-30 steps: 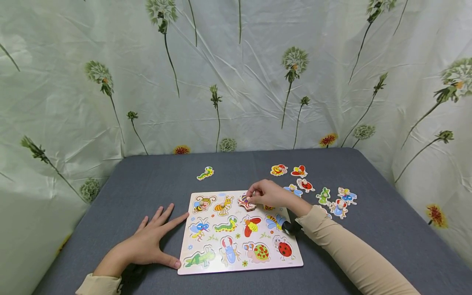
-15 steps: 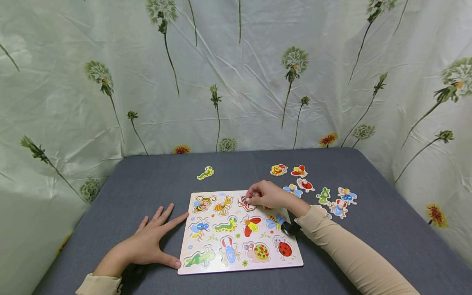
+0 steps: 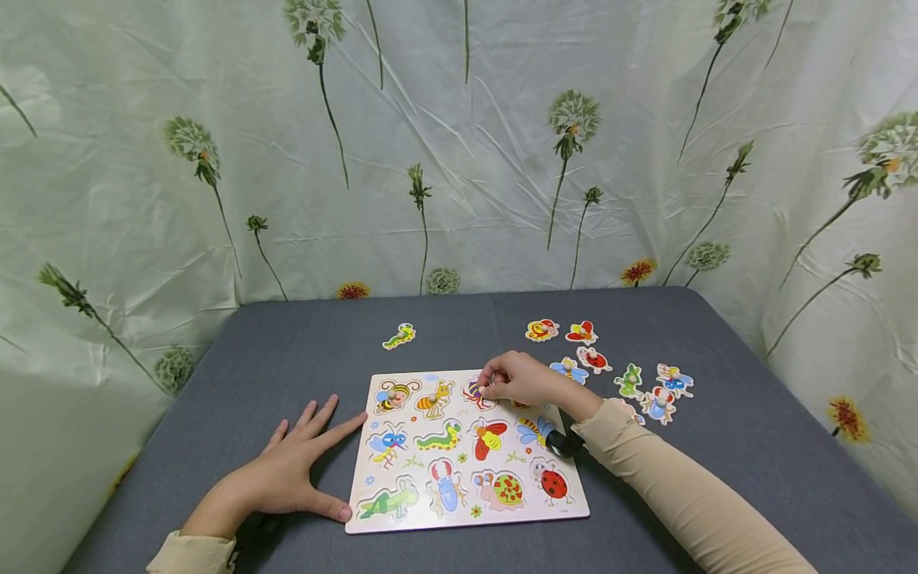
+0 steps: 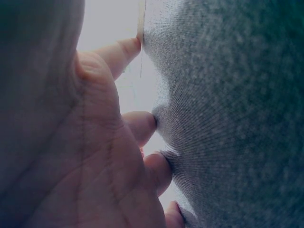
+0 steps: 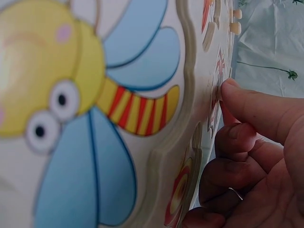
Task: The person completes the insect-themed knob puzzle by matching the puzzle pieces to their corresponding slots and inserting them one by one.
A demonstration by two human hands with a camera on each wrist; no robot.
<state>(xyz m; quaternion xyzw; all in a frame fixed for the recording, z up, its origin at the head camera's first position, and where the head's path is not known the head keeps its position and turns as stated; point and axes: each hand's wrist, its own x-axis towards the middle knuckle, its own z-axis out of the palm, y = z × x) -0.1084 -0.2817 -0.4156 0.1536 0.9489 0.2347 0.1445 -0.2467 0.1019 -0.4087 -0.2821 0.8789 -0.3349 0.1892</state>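
A wooden insect peg puzzle board [image 3: 534,514] lies flat on the table, printed with insects in shallow recesses. At its far edge my right hand [image 3: 531,379] pinches a purple, yellow and red spider puzzle piece [image 3: 472,392] between thumb and fingers. The piece lies level in the top-row recess, its knob hidden by the fingertips. My left hand [image 3: 294,470] rests spread on the table, thumb and index fingertip touching the board's left edge. A bee piece [image 3: 394,397] and an orange-striped insect piece [image 3: 434,401] sit in the top row to the left.
Loose pieces lie right of the board: a snail [image 3: 542,331], a red-winged insect [image 3: 582,332], a ladybug [image 3: 594,360], a grasshopper [image 3: 630,383], a beetle [image 3: 659,405] and others. A caterpillar piece [image 3: 399,336] lies behind the board. A floral curtain [image 3: 459,199] hangs beyond the grey table [image 3: 308,343].
The spider piece has turned and settled from a skewed position into its top-row recess. My right hand has shifted very slightly with it; my left hand has stayed still.
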